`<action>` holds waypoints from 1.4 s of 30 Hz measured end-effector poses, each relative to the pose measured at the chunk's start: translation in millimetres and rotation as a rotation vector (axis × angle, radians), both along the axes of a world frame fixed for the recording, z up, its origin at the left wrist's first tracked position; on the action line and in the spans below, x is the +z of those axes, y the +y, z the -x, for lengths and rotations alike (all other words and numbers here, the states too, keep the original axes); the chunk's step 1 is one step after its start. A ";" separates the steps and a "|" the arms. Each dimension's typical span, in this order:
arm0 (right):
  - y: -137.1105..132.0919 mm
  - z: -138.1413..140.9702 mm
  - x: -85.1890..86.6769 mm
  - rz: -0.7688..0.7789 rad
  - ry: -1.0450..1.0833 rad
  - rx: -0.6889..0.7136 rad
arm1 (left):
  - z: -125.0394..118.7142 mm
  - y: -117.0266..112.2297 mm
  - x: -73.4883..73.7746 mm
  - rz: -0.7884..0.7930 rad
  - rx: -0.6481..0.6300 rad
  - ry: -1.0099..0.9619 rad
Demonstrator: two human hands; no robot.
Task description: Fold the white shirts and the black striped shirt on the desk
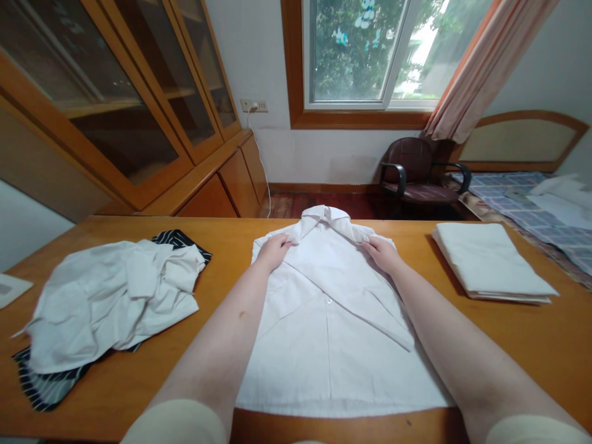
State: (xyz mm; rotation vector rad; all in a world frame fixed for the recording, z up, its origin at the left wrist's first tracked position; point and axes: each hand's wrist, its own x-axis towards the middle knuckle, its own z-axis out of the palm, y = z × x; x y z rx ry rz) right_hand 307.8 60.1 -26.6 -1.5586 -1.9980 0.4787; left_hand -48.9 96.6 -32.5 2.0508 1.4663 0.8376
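Observation:
A white button-up shirt lies spread on the wooden table, its collar at the far edge and its hem towards me. My left hand pinches the left lapel near the collar. On the other side, my right hand pinches the right lapel at about the same height. One front panel folds diagonally across the chest, and a button shows near the middle. The sleeves are mostly hidden behind my arms.
Left on the table lies a crumpled pile of white clothes over a black striped cloth. To the right sits a folded white stack. Beyond are a glass-door cabinet, an office chair and a bed.

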 end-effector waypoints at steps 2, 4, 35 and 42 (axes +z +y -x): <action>-0.6 -3.2 -1.2 -0.004 0.132 -0.085 | 2.3 -0.1 0.0 0.038 0.032 -0.097; -1.0 -6.9 -3.1 -0.023 0.292 -0.163 | 5.2 1.2 -1.2 0.059 0.095 -0.195; -11.8 -25.9 9.2 0.052 0.266 -0.312 | 43.1 -6.1 16.5 0.253 0.063 -0.377; -17.6 -20.4 38.4 0.227 -0.143 -0.256 | 30.4 -17.1 45.8 0.299 0.099 0.063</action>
